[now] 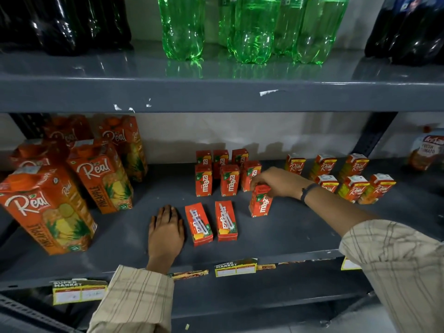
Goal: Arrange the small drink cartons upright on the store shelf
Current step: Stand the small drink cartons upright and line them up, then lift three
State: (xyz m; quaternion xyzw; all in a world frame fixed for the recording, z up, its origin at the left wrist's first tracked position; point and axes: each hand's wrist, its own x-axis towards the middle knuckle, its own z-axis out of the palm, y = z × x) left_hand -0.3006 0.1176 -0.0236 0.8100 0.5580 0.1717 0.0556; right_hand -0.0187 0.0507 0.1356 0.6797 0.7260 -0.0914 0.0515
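Observation:
On the grey lower shelf (288, 227) several small red Maaza cartons (228, 180) stand upright in two rows near the back. My right hand (276, 182) grips the top of one more Maaza carton (260, 204), which stands upright in front of the rows at their right end. Two Maaza cartons lie flat on their backs near the front: one (199, 224) beside my left hand, the other (226, 221) to its right. My left hand (165, 230) rests palm down on the shelf, just left of the flat cartons, holding nothing.
Large Real pineapple juice cartons (48, 210) stand at the left. Small Real cartons (355, 186) stand in rows at the right, with a tomato sauce bottle (426, 152) beyond them. The upper shelf (216, 94) carries green bottles (252, 30) and dark bottles (64, 22). Price tags (235, 267) hang on the shelf's front edge.

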